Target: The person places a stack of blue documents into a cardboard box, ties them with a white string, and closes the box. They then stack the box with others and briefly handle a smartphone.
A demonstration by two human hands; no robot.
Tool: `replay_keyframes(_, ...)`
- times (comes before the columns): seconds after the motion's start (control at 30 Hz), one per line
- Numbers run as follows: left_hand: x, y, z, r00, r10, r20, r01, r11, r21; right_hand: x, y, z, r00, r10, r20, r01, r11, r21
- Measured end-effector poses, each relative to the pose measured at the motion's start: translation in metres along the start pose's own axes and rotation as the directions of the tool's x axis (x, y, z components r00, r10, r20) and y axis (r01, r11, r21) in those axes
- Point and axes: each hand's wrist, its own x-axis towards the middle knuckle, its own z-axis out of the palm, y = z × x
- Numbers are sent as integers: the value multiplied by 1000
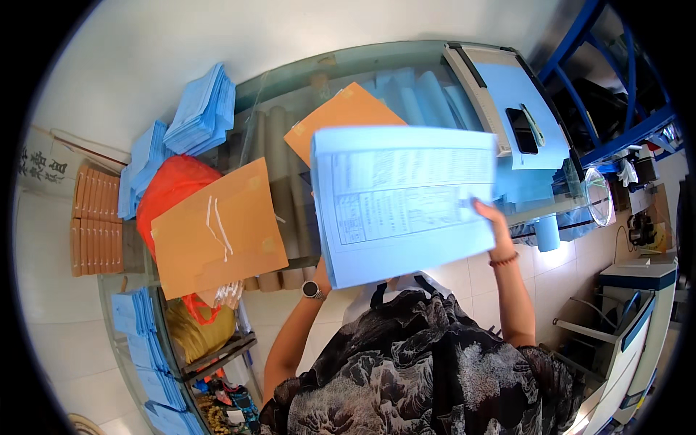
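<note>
A stack of large blue printed sheets (406,196), covered with fine line tables, is held up above the glass-topped table (290,80). My right hand (496,226) grips its right edge, the thumb lying on the front. At the lower left edge, my left hand (321,275) passes behind the stack, and its fingers are hidden. Just left of the sheets lies a tan folder (221,232) with white string on it. A second tan folder (341,116) is partly covered by the stack.
A red plastic bag (177,185) sits under the left folder. Folded blue papers (203,109) pile up at the far left, near rows of tan folders (98,217). At the right, a paper trimmer (475,87) carries blue paper and a black phone (522,130). A blue metal rack (602,58) stands beyond.
</note>
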Motion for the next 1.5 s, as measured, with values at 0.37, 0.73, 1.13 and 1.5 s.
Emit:
replay_keyframes(0.37,16,53,17,961,270,63,-233,663,711,62,21,-72,945,325,19,-299,890,-344)
replay_keyframes(0.73,3,102,25,929,-249,-274,34,795,-606,88,28,-43,907,349,236,-218,867,-448)
replay_keyframes(1.13,-15,69,24,842,-329,-427,-7,785,-619,144,67,-44,868,-387,311,239,-224,-945)
replay_keyframes(1.5,-46,63,12,803,-352,-481,-55,760,-648,148,53,-11,936,-125,330,237,-469,-851)
